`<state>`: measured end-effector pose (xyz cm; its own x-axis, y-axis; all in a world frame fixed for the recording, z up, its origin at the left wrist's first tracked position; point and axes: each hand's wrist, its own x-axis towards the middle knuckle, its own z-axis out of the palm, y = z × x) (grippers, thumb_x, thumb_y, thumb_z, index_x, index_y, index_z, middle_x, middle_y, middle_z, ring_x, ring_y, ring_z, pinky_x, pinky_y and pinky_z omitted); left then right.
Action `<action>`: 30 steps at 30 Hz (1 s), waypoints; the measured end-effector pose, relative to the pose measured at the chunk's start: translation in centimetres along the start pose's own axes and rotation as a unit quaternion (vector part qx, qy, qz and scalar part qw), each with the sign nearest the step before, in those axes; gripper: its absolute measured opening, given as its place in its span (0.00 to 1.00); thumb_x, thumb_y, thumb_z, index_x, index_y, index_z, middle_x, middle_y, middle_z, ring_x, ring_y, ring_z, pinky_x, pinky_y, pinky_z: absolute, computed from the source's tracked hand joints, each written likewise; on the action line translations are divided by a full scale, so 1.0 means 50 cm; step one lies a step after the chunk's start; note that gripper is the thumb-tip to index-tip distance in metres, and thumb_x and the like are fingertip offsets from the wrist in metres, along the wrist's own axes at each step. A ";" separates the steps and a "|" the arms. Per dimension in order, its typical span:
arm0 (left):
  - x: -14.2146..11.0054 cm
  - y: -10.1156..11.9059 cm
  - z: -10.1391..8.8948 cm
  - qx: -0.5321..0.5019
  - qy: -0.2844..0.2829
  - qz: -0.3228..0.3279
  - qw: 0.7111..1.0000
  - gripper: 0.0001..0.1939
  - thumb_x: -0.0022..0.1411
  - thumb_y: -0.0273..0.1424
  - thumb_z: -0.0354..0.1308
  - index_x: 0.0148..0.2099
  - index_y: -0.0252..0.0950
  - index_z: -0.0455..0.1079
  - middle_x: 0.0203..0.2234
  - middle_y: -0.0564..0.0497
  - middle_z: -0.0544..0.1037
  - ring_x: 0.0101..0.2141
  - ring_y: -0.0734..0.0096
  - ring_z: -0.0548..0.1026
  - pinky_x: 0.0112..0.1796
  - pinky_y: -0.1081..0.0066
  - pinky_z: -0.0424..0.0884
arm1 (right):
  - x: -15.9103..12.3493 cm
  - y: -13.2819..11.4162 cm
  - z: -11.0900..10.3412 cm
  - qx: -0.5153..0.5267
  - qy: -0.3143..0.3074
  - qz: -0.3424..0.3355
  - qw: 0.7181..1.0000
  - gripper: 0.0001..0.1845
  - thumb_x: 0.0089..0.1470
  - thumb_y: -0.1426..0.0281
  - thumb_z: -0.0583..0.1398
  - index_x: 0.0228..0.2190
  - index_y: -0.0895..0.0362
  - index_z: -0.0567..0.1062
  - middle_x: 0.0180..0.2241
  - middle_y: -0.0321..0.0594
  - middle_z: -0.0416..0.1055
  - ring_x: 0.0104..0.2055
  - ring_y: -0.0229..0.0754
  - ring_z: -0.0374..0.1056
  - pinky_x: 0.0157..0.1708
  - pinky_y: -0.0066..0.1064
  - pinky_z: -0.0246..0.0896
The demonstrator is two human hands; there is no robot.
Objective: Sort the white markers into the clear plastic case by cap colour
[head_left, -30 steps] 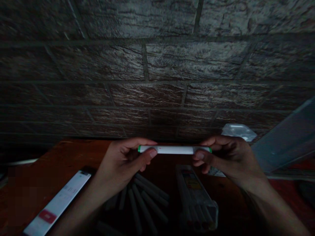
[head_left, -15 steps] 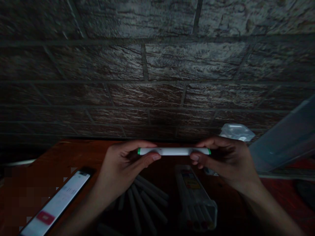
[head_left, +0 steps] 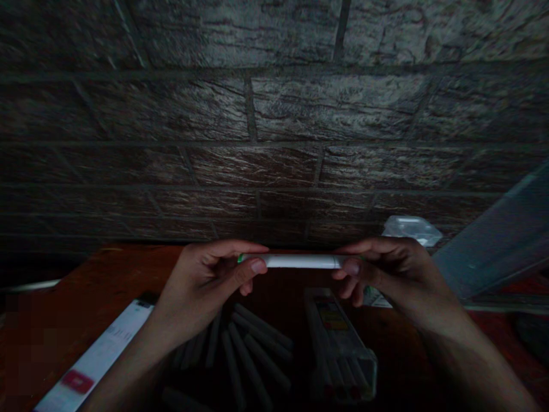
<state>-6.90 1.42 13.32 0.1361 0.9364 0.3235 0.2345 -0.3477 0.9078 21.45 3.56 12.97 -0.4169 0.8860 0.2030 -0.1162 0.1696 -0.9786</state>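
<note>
A white marker pen [head_left: 300, 261] with green at its left end is held level above the table. My left hand [head_left: 214, 280] pinches its left end between thumb and fingers. At the other end, my right hand [head_left: 392, 272] has its thumb and forefinger closed on the pen, hiding most of that tip. Below the hands, several loose markers [head_left: 244, 360] lie fanned out in deep shadow. Right of them rests a clear plastic marker case [head_left: 343, 349] with a coloured label and several pens inside.
A lit phone [head_left: 100, 355] lies at the left of the brown wooden table [head_left: 115, 269]. Behind my right hand sits a clear plastic container [head_left: 412, 229]. A dark brick-patterned wall [head_left: 283, 109] rises at the back, and a translucent panel [head_left: 501, 240] leans in from the right.
Both hands have shifted their grip outward along the marker, baring more of its white barrel. A thin seam now shows near my right thumb, and the right green end is mostly covered.
</note>
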 end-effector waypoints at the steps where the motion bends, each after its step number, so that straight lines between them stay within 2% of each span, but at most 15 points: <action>1: 0.000 0.000 -0.003 -0.006 -0.006 -0.004 1.000 0.07 0.63 0.30 0.68 0.43 0.36 0.83 0.22 0.52 0.81 0.21 0.80 0.76 0.23 0.84 0.70 | 0.000 0.001 -0.002 0.009 -0.008 0.001 1.000 0.06 0.61 0.69 0.69 0.40 0.57 0.85 0.30 0.43 0.83 0.24 0.38 0.78 0.23 0.21 0.76; 5: 0.001 -0.006 -0.014 -0.056 -0.030 -0.017 0.998 0.08 0.67 0.31 0.65 0.48 0.39 0.83 0.29 0.51 0.84 0.22 0.81 0.76 0.26 0.83 0.72 | -0.001 0.002 -0.007 0.051 -0.025 0.024 0.998 0.08 0.62 0.67 0.68 0.43 0.53 0.86 0.35 0.43 0.84 0.26 0.40 0.80 0.21 0.22 0.76; 11: -0.004 -0.019 -0.024 -0.137 -0.053 -0.054 0.988 0.10 0.70 0.35 0.64 0.51 0.44 0.83 0.33 0.50 0.85 0.23 0.81 0.76 0.28 0.82 0.73 | -0.004 -0.008 -0.007 0.112 -0.034 0.048 0.992 0.10 0.62 0.67 0.68 0.45 0.52 0.85 0.37 0.43 0.84 0.25 0.41 0.80 0.20 0.22 0.76; 19: -0.005 -0.015 -0.022 -0.254 -0.066 -0.093 0.960 0.11 0.69 0.34 0.64 0.51 0.40 0.83 0.36 0.44 0.86 0.22 0.79 0.76 0.26 0.81 0.73 | -0.007 -0.017 -0.008 0.171 -0.029 0.075 0.982 0.11 0.63 0.67 0.67 0.47 0.54 0.85 0.37 0.47 0.84 0.24 0.43 0.79 0.19 0.23 0.75; 26: 0.000 -0.015 -0.023 -0.279 -0.070 -0.103 0.952 0.13 0.69 0.35 0.65 0.52 0.37 0.83 0.36 0.42 0.85 0.22 0.74 0.78 0.24 0.78 0.75 | -0.006 -0.019 -0.012 0.168 -0.016 0.086 0.982 0.14 0.63 0.67 0.67 0.49 0.55 0.84 0.42 0.50 0.83 0.24 0.46 0.80 0.19 0.26 0.76; 30: 0.001 -0.015 -0.020 -0.281 -0.066 -0.103 0.952 0.13 0.68 0.35 0.65 0.51 0.37 0.83 0.35 0.43 0.85 0.21 0.76 0.77 0.24 0.79 0.74 | -0.006 -0.019 -0.011 0.164 -0.014 0.084 0.983 0.13 0.62 0.67 0.67 0.48 0.54 0.85 0.41 0.50 0.83 0.24 0.45 0.80 0.19 0.26 0.75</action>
<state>-8.03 1.80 12.91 0.2704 0.9552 0.1200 -0.2774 -0.0420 0.9598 22.20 3.37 13.84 -0.4796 0.8764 0.0440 -0.3259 -0.1313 -0.9363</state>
